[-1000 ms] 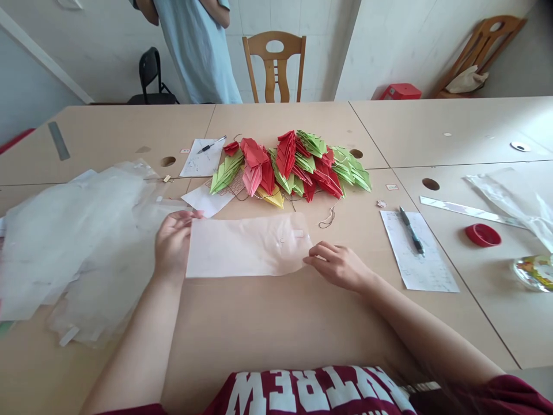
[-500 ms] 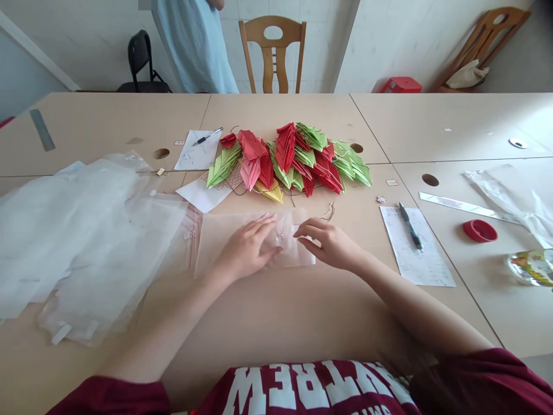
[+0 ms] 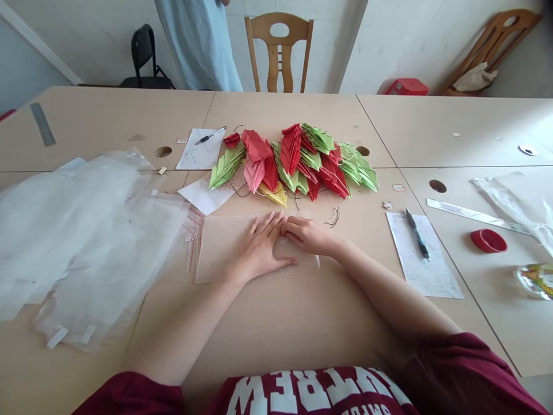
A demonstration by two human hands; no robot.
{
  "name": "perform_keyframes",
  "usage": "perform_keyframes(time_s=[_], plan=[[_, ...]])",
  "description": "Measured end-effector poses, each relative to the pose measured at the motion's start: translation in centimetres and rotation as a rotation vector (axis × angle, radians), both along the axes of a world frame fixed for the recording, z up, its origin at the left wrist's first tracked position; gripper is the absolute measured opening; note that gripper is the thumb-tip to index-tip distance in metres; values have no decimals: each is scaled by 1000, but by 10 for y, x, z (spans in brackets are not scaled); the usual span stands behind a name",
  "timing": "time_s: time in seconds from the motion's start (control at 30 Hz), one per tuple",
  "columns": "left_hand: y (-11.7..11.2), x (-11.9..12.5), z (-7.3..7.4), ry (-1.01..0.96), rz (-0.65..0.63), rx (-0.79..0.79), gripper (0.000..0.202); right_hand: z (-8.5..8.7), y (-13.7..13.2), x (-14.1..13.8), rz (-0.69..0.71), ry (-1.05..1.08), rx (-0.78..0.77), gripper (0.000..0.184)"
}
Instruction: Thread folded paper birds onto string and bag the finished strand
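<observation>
A translucent plastic bag (image 3: 218, 248) lies flat on the wooden table (image 3: 276, 323) in front of me. My left hand (image 3: 258, 249) rests palm down on its middle, fingers stretched out and flat. My right hand (image 3: 307, 236) lies on the bag's right part, fingers curled low against it and touching the left fingertips; I cannot make out anything between them. Just beyond the bag sits a heap of folded red, green, pink and yellow paper pieces (image 3: 294, 161) with thin strings.
A pile of clear bags (image 3: 82, 236) spreads at the left. A paper sheet with a pen (image 3: 417, 233), a ruler (image 3: 475, 214), a red lid (image 3: 488, 240) and more plastic lie at the right. A person in pale blue (image 3: 199, 40) stands beyond the table beside a wooden chair (image 3: 279, 52).
My left hand left the bag's left edge and came to rest flat on its middle. My right hand moved from the bag's right edge inward to meet it.
</observation>
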State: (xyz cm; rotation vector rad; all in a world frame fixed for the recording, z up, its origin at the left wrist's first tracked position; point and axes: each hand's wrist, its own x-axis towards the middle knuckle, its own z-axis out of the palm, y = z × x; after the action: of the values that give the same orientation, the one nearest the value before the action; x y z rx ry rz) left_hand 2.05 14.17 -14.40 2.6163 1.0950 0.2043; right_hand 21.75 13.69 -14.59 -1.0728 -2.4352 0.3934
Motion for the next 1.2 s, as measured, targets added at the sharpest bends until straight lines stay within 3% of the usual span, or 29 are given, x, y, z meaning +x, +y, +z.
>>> perform_keyframes(time_s=[0.93,1.2], plan=[[0,-1,-2,-20,-12,15,108,-6,2,0,3,7,29,19],[0,-1,-1,-20,-17,-3,109,-1,1,3,-10,82,-68,15]])
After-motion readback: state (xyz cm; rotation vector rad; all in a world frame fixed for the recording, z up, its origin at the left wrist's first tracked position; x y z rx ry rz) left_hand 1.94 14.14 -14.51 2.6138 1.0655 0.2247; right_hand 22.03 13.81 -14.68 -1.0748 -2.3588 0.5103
